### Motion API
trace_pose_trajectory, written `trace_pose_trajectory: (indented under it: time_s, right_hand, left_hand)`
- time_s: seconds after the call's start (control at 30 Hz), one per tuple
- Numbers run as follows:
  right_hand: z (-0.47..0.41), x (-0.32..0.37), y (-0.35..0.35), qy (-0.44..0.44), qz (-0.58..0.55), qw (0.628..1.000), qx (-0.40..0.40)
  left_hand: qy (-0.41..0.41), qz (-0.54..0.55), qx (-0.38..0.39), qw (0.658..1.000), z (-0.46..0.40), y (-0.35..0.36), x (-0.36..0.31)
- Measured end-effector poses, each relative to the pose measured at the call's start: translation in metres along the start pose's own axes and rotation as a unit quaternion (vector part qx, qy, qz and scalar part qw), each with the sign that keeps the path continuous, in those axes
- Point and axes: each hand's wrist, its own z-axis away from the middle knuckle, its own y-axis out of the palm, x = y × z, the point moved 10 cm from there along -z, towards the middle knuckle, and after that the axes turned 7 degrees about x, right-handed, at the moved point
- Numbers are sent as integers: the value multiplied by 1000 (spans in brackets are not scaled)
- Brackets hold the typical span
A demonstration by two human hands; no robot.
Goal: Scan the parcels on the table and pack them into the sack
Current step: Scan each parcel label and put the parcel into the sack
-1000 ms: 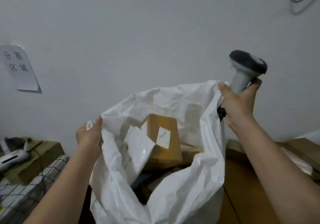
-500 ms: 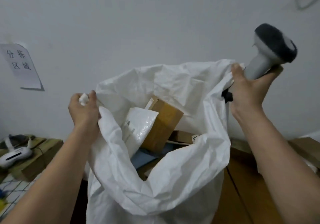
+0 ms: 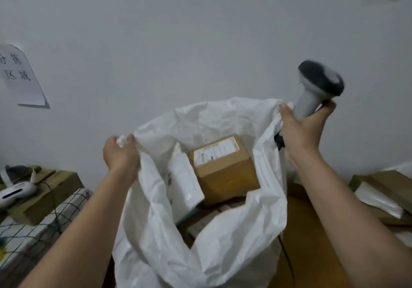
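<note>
White woven sack (image 3: 234, 238), mouth held open: left hand (image 3: 120, 154) grips one rim; right hand (image 3: 299, 129) grips the other rim plus a barcode scanner (image 3: 316, 87). Inside: cardboard parcel (image 3: 225, 171), white mailer (image 3: 185, 178). Surrounding: boxes (image 3: 44, 194), wall notice (image 3: 20, 76).

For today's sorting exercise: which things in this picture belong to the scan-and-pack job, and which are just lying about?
Part of the job:
white sack, held open by the left hand and right hand
barcode scanner, also in the right hand
cardboard box and white mailer inside the sack

Lying about:
paper sign on the wall
white device at left
</note>
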Motion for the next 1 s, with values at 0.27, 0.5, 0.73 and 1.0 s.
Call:
trace_pose_trajectory:
  time_s: [0.27,0.5,0.73,1.0]
  right_hand:
    - [-15,43,2,-95,-72,993,-15]
    - [24,-51,2,52,79,994,62]
    - [26,-44,-31,65,100,992,29]
    - [11,37,-42,-63,-16,995,-72]
  left_hand:
    - [138,69,-66,986,2,-19,-69]
    - [17,-89,28,996,-2,6,8]
    - [46,-104,26,993,11,21,-13]
    - [113,-14,-44,993,2,-5,-53]
